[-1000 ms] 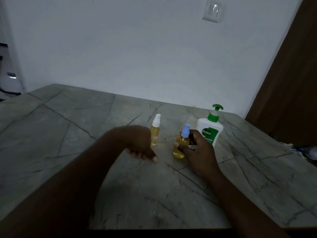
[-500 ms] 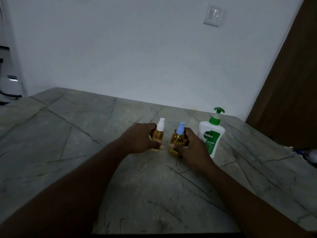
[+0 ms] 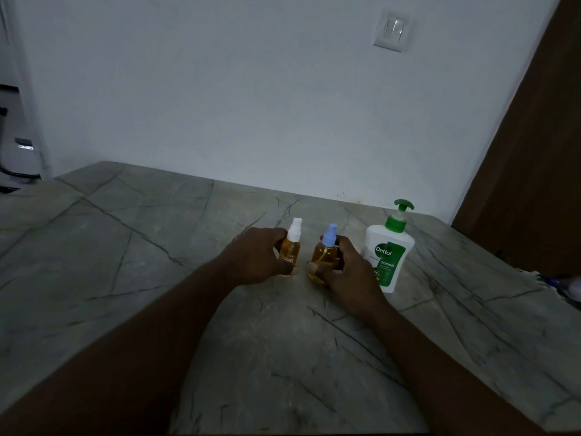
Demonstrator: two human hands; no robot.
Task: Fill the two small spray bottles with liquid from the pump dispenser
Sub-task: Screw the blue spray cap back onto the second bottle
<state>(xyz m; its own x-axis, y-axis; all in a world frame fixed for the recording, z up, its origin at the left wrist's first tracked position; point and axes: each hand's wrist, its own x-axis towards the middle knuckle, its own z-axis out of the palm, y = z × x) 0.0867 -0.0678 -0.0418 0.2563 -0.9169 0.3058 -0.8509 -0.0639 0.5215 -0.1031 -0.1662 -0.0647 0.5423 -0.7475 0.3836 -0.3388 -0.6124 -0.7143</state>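
Observation:
Two small spray bottles with amber liquid stand upright on the grey marble table [image 3: 125, 278]. My left hand [image 3: 254, 256] is wrapped around the one with the white cap [image 3: 290, 247]. My right hand [image 3: 349, 275] grips the one with the blue cap [image 3: 323, 253], its lower part hidden by my fingers. Just right of my right hand stands the white pump dispenser [image 3: 388, 253] with a green pump head and green label, untouched.
A white wall with a light switch [image 3: 391, 31] rises behind the table. A brown wooden door [image 3: 534, 152] stands at the right. Some small things lie at the table's far right edge [image 3: 562, 284]. Dark equipment [image 3: 19, 158] sits at the far left.
My left hand moved right and closed around the white-capped bottle. My right hand kept hold of the blue-capped bottle and set it upright beside the other.

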